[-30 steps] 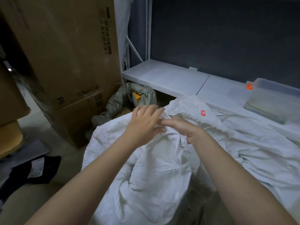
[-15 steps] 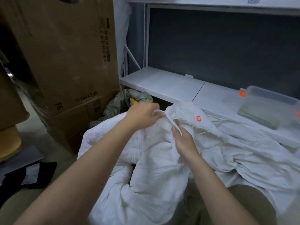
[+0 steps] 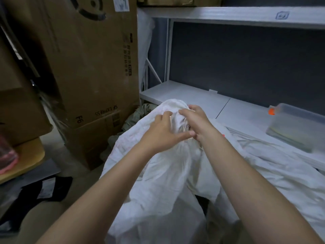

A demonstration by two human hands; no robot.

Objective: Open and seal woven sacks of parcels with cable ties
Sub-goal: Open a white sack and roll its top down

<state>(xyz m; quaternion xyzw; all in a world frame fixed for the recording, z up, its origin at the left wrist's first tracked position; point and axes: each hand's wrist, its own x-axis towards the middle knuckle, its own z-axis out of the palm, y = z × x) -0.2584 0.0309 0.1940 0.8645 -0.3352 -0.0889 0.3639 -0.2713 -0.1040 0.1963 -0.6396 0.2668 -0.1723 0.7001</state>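
Observation:
A white woven sack stands in front of me, its top gathered into a bunch near the shelf edge. My left hand grips the gathered cloth from the left, thumb stretched to the right. My right hand holds the same bunch from the right, fingers curled over its top. Frayed threads show between the two hands. More white sack cloth lies spread to the right. I see no cable tie.
Large cardboard boxes stand stacked at the left. A white shelf runs behind the sack, with a clear plastic box with an orange clip on it. A grey-green bag lies by the boxes. Dark items lie on the floor.
Both hands have risen with the sack's top and closed in on it. The right hand moved from below the left up to the bunch. The view tilted up.

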